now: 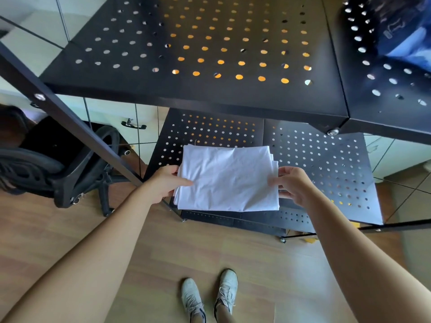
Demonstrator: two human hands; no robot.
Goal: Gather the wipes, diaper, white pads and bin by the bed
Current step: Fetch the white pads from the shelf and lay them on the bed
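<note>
Left hand (163,183) and right hand (292,184) each close thumb over fingers on opposite side edges of a folded stack of white pads (227,179). The stack sits over the middle shelf (326,164) of a black perforated metal rack, below its bare top shelf (210,43). Pale sneakers (210,294) stand on the wood floor (70,220); a black office chair (58,164) is left. No readable writing.

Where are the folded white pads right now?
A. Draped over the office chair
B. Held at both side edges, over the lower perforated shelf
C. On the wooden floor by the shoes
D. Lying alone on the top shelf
B: the left hand and right hand each pinch a side edge of the white pads, which sit over the lower shelf of the black perforated rack.
</note>
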